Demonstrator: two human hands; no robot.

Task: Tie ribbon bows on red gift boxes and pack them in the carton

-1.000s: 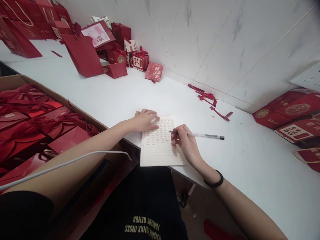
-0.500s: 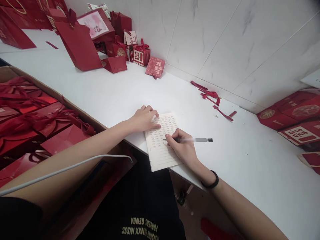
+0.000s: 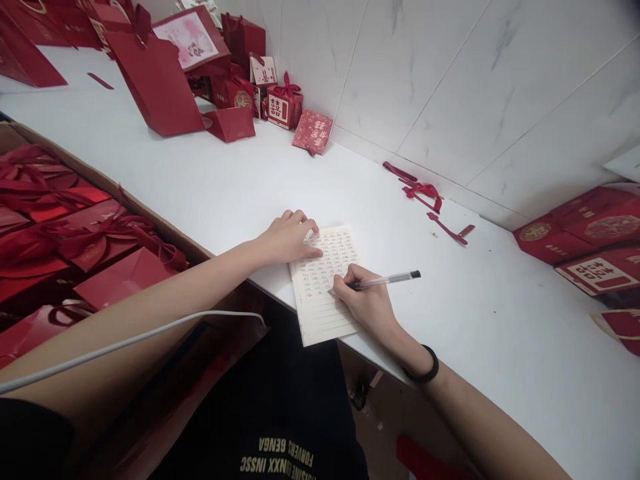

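Tabletop (image 3: 480,327): white, beside a marbled wall (image 3: 450,87).
Right hand (image 3: 373,303): my fingers pinch the pen (image 3: 393,279) — tip at the notepad (image 3: 327,325).
Left hand (image 3: 285,240): half-open, resting on its edge.

On a white table (image 3: 480,307), a handwritten pad (image 3: 317,320) is laid at the near edge, partly overhanging it. Red bags (image 3: 155,83) and small boxes (image 3: 285,110) are grouped at far left; ribbons (image 3: 424,191) are strewn near the back edge, and larger boxes (image 3: 595,217) are piled at right.
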